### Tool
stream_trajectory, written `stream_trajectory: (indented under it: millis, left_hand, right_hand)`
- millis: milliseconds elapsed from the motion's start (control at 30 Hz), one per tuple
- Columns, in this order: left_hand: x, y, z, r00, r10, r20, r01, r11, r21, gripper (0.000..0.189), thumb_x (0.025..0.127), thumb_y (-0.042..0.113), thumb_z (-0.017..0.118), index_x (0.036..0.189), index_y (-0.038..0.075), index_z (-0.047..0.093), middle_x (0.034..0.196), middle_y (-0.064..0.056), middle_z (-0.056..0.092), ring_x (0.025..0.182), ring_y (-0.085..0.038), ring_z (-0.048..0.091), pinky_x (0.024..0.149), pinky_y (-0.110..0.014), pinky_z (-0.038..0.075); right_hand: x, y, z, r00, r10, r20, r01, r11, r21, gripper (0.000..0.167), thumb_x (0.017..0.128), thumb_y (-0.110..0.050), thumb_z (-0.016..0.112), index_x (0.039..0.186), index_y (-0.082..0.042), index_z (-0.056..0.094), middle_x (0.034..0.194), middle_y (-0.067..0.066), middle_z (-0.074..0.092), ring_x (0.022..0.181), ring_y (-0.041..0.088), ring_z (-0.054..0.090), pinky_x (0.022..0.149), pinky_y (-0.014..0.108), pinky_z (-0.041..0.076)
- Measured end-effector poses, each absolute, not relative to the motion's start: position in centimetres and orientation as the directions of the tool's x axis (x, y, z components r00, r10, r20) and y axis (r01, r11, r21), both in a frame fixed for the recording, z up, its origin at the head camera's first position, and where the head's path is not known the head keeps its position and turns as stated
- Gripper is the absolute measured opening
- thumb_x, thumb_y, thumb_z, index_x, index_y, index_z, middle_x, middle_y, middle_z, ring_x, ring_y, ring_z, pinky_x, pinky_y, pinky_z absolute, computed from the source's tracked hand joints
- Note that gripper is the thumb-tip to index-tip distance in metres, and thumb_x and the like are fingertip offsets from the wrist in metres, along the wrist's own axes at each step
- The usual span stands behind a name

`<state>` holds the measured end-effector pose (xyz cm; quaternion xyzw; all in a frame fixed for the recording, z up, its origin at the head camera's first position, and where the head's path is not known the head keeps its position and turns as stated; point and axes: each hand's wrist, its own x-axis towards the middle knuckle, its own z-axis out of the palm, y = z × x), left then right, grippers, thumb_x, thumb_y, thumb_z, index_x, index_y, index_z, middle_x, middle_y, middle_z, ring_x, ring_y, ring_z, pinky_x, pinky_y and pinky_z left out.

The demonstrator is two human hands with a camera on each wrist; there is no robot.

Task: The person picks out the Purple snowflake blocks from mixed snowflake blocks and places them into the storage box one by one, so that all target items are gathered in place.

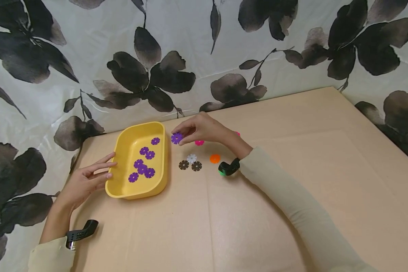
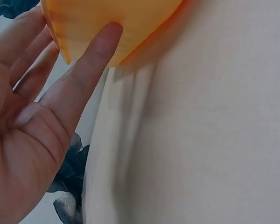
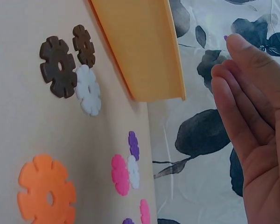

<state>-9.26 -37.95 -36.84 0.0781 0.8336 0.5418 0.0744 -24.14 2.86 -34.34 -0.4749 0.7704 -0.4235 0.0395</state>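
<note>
My right hand (image 1: pixel 209 129) pinches a purple flower-shaped disc (image 1: pixel 176 138) between thumb and fingers, just off the right rim of a yellow bin (image 1: pixel 163 177). Only a sliver of that disc shows past the fingertips in the right wrist view. Inside the bin lie several more purple discs (image 1: pixel 150 173), mostly toward its near end. My left hand (image 1: pixel 85 182) is at the bin's left side, fingers extended along the rim; in the left wrist view its thumb (image 2: pixel 102 44) lies straight against the yellow wall.
Right of the bin, two brown discs (image 1: pixel 197 166) and a white one (image 1: pixel 192 158) lie together on the tan table (image 1: pixel 176 234). An orange disc (image 1: pixel 215 158) is nearby. Pink (image 3: pixel 120 175), white and purple discs lie partly under my right arm, with a green one (image 1: pixel 221 173) by the wristband.
</note>
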Motion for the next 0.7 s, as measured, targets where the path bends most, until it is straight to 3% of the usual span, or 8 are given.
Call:
stream_trajectory:
  millis: [167,700]
  left_hand:
    - [-9.4,-38.2,-36.9,-0.974,0.219,-0.058,0.023,0.350,0.937,0.045,0.098,0.001,0.066,0.140,-0.008,0.054,0.163,0.011,0.036,0.124,0.012,0.052,0.086,-0.024,0.059]
    - [-9.9,-38.5,-36.6,-0.971,0.207,-0.117,-0.032,0.377,0.926,0.047,0.099,0.005,0.065,0.143,-0.005,0.053,0.163,0.014,0.035,0.123,0.012,0.054,0.086,-0.026,0.059]
  right_hand:
    - [-24.2,2.4,-34.3,-0.527,-0.771,0.357,-0.706,0.164,-0.689,0.045,0.081,-0.020,0.087,0.123,-0.008,0.075,0.110,0.002,0.077,0.092,0.007,0.072,0.084,0.019,0.059]
    - [-24.3,0.2,-33.9,-0.487,-0.802,0.346,-0.727,0.153,-0.669,0.045,0.082,-0.028,0.087,0.121,-0.008,0.075,0.109,0.000,0.076,0.091,0.004,0.070,0.083,0.018,0.058]
